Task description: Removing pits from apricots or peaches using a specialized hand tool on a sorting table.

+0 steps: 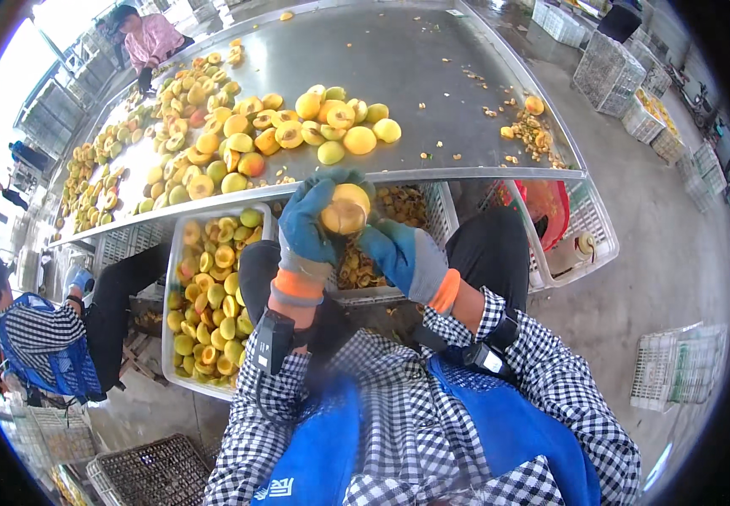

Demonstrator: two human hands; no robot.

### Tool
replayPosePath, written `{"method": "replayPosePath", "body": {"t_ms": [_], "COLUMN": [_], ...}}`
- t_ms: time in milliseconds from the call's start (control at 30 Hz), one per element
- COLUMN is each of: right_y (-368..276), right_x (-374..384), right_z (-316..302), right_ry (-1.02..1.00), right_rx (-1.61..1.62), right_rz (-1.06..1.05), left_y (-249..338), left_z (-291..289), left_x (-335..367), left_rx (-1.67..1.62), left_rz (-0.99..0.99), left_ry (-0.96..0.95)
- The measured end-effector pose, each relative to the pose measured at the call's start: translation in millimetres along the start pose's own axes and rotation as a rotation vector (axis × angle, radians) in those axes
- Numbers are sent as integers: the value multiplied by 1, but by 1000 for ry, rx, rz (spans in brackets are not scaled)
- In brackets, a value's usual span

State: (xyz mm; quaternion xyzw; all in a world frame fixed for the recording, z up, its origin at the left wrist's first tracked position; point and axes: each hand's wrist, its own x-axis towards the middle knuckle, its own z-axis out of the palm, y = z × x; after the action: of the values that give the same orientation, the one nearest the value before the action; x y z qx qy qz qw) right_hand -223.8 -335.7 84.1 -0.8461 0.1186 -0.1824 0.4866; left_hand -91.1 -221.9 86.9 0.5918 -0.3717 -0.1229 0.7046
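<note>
In my gloved left hand (307, 221) is a yellow peach (346, 209), with a pale cut-looking face turned up toward me. The fingers wrap round its far and left side. My gloved right hand (400, 255) is closed beside the peach, fingertips at its lower right edge; whatever they pinch is hidden. Both hands are just short of the near edge of a metal table (432, 93). Below them, between my knees, a crate of pits and scraps (360, 266) is partly covered by my hands.
Halved peaches (238, 135) are heaped across the table's left and middle. Pits and scraps (533, 135) lie at its right. A white crate (171, 337) full of peach halves stands at my left leg. Another crate (584, 261) holds a red basin. Co-workers (53, 337) (154, 42) sit left and far left.
</note>
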Motion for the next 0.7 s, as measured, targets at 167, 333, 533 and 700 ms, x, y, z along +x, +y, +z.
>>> {"method": "replayPosePath", "body": {"t_ms": [167, 333, 533, 700], "right_y": [5, 15, 26, 32], "right_x": [-5, -6, -7, -6], "right_z": [7, 16, 19, 19], "right_ry": [-21, -3, 34, 42], "right_rx": [98, 82, 203, 309], "right_rz": [27, 8, 24, 7], "left_y": [-2, -12, -22, -27], "left_z": [6, 8, 15, 20], "left_x": [-9, -13, -10, -7], "left_rx": [-891, -868, -843, -849], "left_rz": [-338, -276, -287, -305], "left_ry": [139, 154, 186, 204]}}
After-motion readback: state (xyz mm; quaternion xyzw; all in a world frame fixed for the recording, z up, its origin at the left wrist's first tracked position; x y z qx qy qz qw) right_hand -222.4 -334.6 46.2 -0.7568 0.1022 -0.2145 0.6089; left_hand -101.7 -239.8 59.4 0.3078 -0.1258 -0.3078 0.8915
